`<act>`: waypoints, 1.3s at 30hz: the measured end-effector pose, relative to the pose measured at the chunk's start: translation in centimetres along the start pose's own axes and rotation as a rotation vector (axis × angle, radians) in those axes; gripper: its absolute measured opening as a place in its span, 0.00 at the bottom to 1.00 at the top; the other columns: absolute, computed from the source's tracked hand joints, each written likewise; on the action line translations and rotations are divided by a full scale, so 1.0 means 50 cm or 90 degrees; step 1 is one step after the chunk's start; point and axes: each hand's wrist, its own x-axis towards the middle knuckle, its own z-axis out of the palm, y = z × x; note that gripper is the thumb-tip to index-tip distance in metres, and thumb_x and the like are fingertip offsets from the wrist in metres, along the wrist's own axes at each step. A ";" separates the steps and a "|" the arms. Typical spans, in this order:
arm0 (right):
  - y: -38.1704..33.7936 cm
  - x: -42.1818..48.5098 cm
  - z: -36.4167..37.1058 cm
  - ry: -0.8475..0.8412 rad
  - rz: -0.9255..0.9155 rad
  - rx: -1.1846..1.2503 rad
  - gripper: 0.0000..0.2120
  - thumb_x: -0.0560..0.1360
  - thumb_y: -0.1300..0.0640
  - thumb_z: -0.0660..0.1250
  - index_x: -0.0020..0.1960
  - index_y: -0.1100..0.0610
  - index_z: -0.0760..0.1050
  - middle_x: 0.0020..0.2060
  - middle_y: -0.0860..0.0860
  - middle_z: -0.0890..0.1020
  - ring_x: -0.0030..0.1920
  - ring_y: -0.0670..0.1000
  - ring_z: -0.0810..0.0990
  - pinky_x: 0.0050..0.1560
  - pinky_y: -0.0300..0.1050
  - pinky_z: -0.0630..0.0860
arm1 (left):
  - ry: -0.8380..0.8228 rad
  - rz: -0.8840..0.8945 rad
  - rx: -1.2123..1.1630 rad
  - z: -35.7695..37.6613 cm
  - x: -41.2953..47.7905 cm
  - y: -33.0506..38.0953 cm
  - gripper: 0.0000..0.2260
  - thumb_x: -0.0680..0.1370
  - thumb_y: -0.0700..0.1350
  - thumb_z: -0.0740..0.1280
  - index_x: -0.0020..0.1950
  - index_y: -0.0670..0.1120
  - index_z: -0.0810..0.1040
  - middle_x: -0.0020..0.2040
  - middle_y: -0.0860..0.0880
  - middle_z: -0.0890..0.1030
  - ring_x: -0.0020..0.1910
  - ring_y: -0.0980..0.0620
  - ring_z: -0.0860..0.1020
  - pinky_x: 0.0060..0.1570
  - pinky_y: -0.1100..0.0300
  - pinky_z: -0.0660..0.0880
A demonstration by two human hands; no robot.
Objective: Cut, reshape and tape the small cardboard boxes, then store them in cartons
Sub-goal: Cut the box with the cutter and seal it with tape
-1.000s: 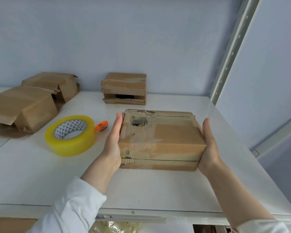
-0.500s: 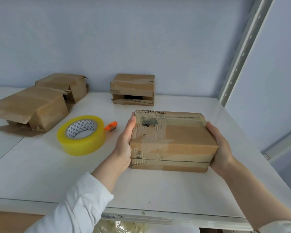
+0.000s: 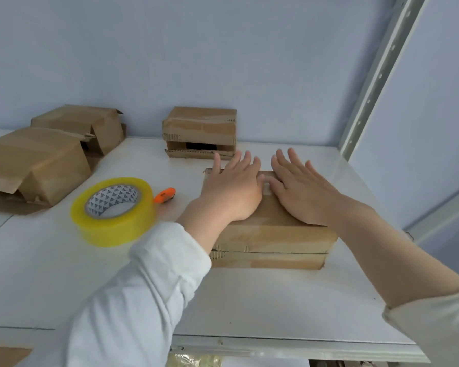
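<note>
Presently underway: the person is pressing the small cardboard box point(image 3: 270, 235) flat against the white worktop point(image 3: 64, 282), centre-right of the frame. This is judged to be the reshaping step, with taping not yet started.
Left hand: the left hand point(image 3: 233, 193) is lying palm-down on the left half of the box's top face, fingers straight and spread, gripping nothing.
Right hand: the right hand point(image 3: 304, 193) is lying palm-down on the right half, fingers straight and reaching past the far edge. The two hands are all but meeting at mid-box.
Box location: the box is resting on the worktop, in front of a second box point(image 3: 199, 127) at the wall and to the right of the tape roll point(image 3: 114, 211) and the orange cutter point(image 3: 166, 195).
Risk 1: the near side is showing a horizontal split with ragged corrugation. Releasing pressure before tape is laid is likely to let the split reopen.
Risk 2: pushing forward rather than straight down is likely to slide the box across the smooth worktop toward the second box.
Risk 3: fetching the tape roll is going to take one hand away, leaving one half of the box unheld.
Orientation: the box is lying flat, broad face up, with its split long side facing the lower edge of the frame.
Long axis: running left to right across the frame, roughly parallel to the worktop's near edge.
</note>
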 end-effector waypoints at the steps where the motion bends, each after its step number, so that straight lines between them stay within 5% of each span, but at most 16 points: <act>1: 0.000 -0.002 0.006 0.003 0.000 -0.010 0.26 0.82 0.49 0.40 0.77 0.56 0.39 0.76 0.49 0.40 0.75 0.47 0.35 0.74 0.46 0.37 | 0.000 -0.003 0.009 0.007 -0.001 0.000 0.22 0.83 0.49 0.41 0.77 0.47 0.44 0.77 0.50 0.42 0.76 0.53 0.39 0.72 0.46 0.35; 8: -0.001 0.007 -0.012 -0.065 0.011 0.024 0.26 0.82 0.48 0.39 0.76 0.55 0.37 0.76 0.49 0.38 0.74 0.47 0.33 0.74 0.47 0.35 | -0.013 -0.004 -0.011 -0.002 -0.003 0.001 0.22 0.83 0.50 0.41 0.77 0.48 0.45 0.78 0.51 0.44 0.76 0.54 0.40 0.72 0.47 0.35; 13: 0.002 0.001 0.015 0.008 -0.005 -0.027 0.26 0.82 0.48 0.40 0.77 0.55 0.40 0.76 0.48 0.40 0.75 0.46 0.36 0.74 0.45 0.37 | 0.007 -0.005 -0.003 0.009 -0.006 0.006 0.22 0.83 0.49 0.42 0.77 0.48 0.46 0.78 0.50 0.44 0.76 0.53 0.40 0.73 0.46 0.35; 17: 0.011 -0.012 -0.007 0.096 0.054 0.223 0.27 0.82 0.48 0.48 0.77 0.55 0.45 0.77 0.48 0.41 0.75 0.46 0.36 0.73 0.46 0.38 | 0.129 -0.076 -0.052 -0.004 -0.017 0.001 0.23 0.83 0.51 0.44 0.77 0.44 0.49 0.77 0.45 0.43 0.76 0.50 0.40 0.73 0.45 0.37; 20: 0.051 -0.048 -0.021 0.147 0.242 0.504 0.32 0.78 0.39 0.54 0.77 0.51 0.52 0.77 0.49 0.52 0.76 0.50 0.48 0.73 0.50 0.48 | 0.203 -0.206 -0.273 -0.026 -0.045 -0.044 0.28 0.81 0.57 0.47 0.77 0.44 0.48 0.77 0.44 0.48 0.76 0.48 0.48 0.73 0.46 0.45; 23: 0.067 -0.062 0.000 -0.010 0.326 0.550 0.31 0.74 0.34 0.56 0.68 0.54 0.69 0.65 0.52 0.74 0.64 0.55 0.72 0.67 0.50 0.64 | -0.027 -0.305 -0.542 0.012 -0.064 -0.101 0.36 0.73 0.70 0.54 0.70 0.46 0.67 0.68 0.41 0.71 0.67 0.42 0.69 0.68 0.48 0.62; 26: 0.060 -0.071 0.021 -0.022 0.276 0.618 0.23 0.75 0.37 0.58 0.56 0.54 0.77 0.51 0.52 0.82 0.52 0.53 0.80 0.61 0.49 0.72 | -0.041 -0.285 -0.701 0.050 -0.074 -0.116 0.35 0.59 0.76 0.59 0.52 0.52 0.81 0.55 0.43 0.81 0.56 0.43 0.78 0.63 0.43 0.70; 29: 0.060 -0.079 0.037 0.099 0.181 0.710 0.19 0.76 0.42 0.60 0.61 0.51 0.73 0.54 0.48 0.81 0.53 0.49 0.79 0.56 0.47 0.75 | 0.057 -0.124 -0.811 0.034 -0.092 -0.097 0.19 0.76 0.62 0.60 0.63 0.57 0.73 0.61 0.54 0.78 0.62 0.52 0.75 0.66 0.49 0.68; 34: 0.068 -0.135 0.096 0.215 -0.047 0.815 0.30 0.73 0.50 0.68 0.71 0.48 0.59 0.62 0.44 0.74 0.63 0.41 0.73 0.52 0.33 0.73 | 0.133 0.037 -0.794 0.046 -0.150 -0.088 0.29 0.76 0.47 0.61 0.74 0.55 0.52 0.73 0.56 0.62 0.68 0.68 0.63 0.67 0.69 0.62; 37: 0.087 -0.141 0.113 0.171 -0.149 0.767 0.36 0.69 0.62 0.67 0.71 0.43 0.56 0.66 0.41 0.71 0.65 0.41 0.70 0.56 0.33 0.72 | 0.110 0.035 -0.775 0.057 -0.179 -0.097 0.34 0.74 0.51 0.64 0.72 0.57 0.46 0.70 0.66 0.59 0.64 0.78 0.59 0.63 0.77 0.60; 39: 0.095 -0.135 0.095 0.208 -0.148 0.758 0.37 0.65 0.58 0.70 0.69 0.40 0.60 0.66 0.35 0.70 0.67 0.38 0.67 0.59 0.31 0.70 | 0.167 0.038 -0.772 0.037 -0.190 -0.095 0.35 0.74 0.59 0.65 0.73 0.57 0.48 0.68 0.71 0.56 0.64 0.81 0.56 0.63 0.78 0.58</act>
